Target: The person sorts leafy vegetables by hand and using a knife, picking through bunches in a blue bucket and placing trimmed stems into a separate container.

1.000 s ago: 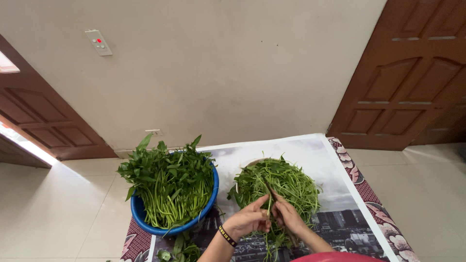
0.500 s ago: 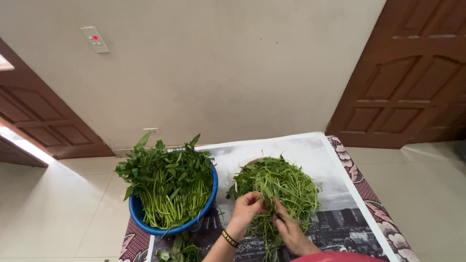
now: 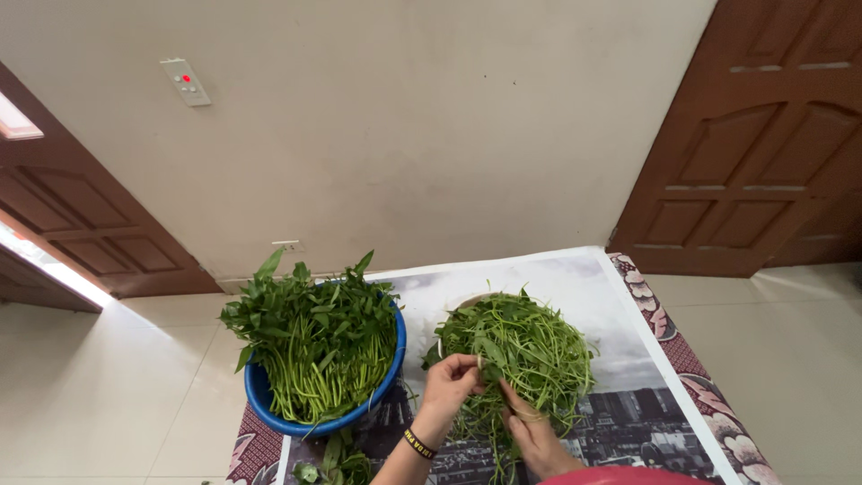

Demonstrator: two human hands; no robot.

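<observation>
Green stems sit pinched in left hand fingers and right hand fingers over the pile.

Both hands work at a heap of picked greens: the left hand pinches a sprig, the right hand grips stems; a blue basin of leafy stalks stands beside

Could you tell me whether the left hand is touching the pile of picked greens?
Touching. The head view shows the left hand with its fingers pinching stems at the near edge of the pile of picked greens.
</observation>
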